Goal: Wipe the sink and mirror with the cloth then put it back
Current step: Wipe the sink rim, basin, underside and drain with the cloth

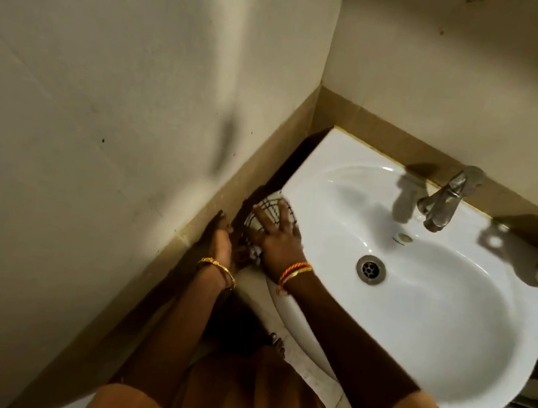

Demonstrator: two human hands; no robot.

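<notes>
Cloth (268,209) lies on the sink's (430,347) left rim, draped over the edge. Right hand (278,236) presses it flat, fingers spread; left hand (221,240) pinches its hanging end beside the wall. Basin, drain (370,269) and tap (444,199) lie rightward, beyond.

Both hands low at seven o'clock

Right hand (278,236) lies flat, fingers spread toward eleven o'clock; left hand (221,237) sits just beside, fingers curled.
</notes>
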